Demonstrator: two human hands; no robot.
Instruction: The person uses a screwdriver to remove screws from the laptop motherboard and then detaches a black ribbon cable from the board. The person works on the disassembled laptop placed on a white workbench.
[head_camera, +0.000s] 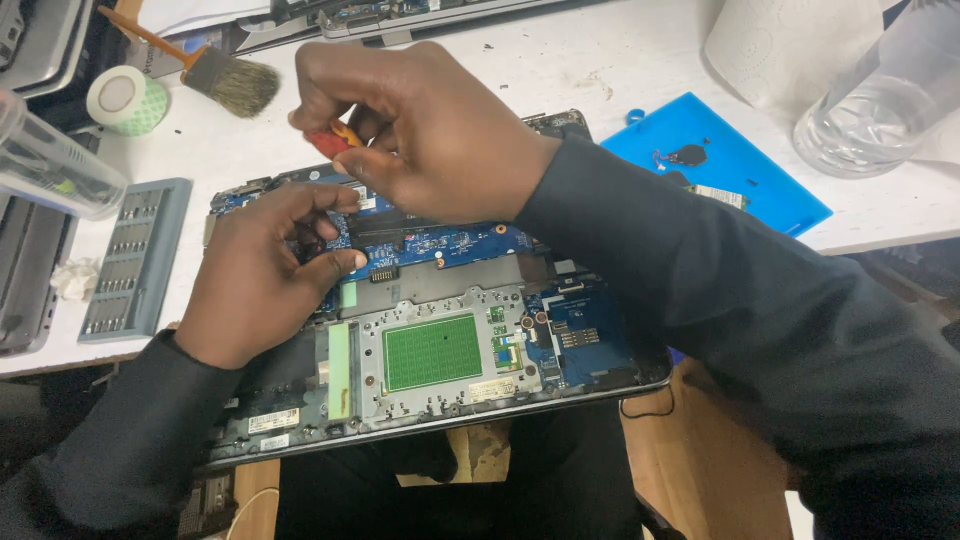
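An opened laptop base (440, 400) lies in front of me, its blue circuit boards and green touchpad panel (432, 351) exposed. My right hand (420, 130) grips a small screwdriver with a red and orange handle (335, 138) above the upper left of the board. My left hand (265, 270) rests on the left side of the board, thumb and fingers pinched close to the spot under the screwdriver. The screwdriver tip is hidden behind my fingers.
A grey bit-set case (135, 255) lies left of the laptop, with a tape roll (125, 100) and a brush (225, 80) behind it. A blue mat (720, 165), a clear plastic container (880, 100) and a paper roll (780, 45) sit at right. The table edge runs under the laptop.
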